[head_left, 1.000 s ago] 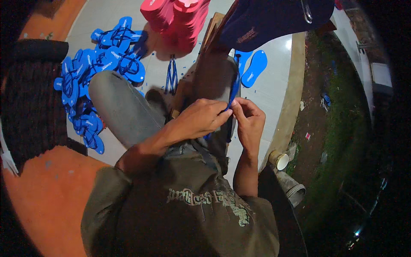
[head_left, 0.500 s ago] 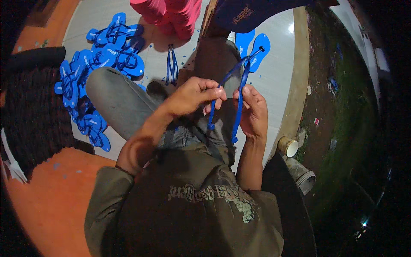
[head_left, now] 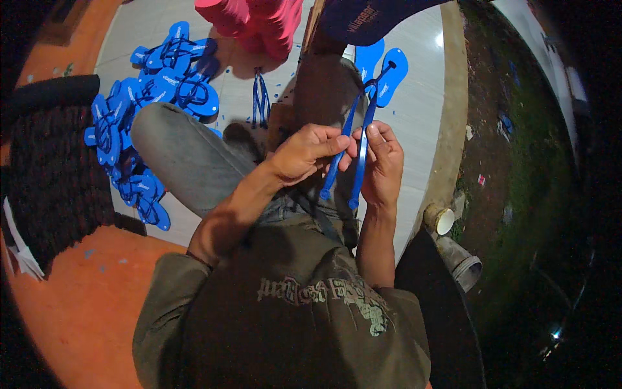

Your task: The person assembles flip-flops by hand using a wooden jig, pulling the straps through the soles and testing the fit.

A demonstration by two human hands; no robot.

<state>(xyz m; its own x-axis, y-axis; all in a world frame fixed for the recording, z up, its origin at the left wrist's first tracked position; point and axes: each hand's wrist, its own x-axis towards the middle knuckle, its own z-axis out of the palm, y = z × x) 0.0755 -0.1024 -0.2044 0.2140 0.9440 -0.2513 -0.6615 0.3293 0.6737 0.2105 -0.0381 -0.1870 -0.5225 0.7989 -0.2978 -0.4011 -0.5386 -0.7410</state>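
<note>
A blue sandal strap (head_left: 370, 114) is pinched above the lap (head_left: 272, 212), fingers of the left hand (head_left: 304, 154) gripping one strand, the right hand (head_left: 383, 165) the other. Pale lettering (head_left: 311, 291) crosses the shirt (head_left: 259, 343); white print marks blue sandals (head_left: 159, 94).

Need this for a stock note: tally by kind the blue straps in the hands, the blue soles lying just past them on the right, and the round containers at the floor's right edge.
Blue strap, held by the left hand and right hand: 1
Blue soles: 2
Round containers: 2
Total visible: 5
</note>
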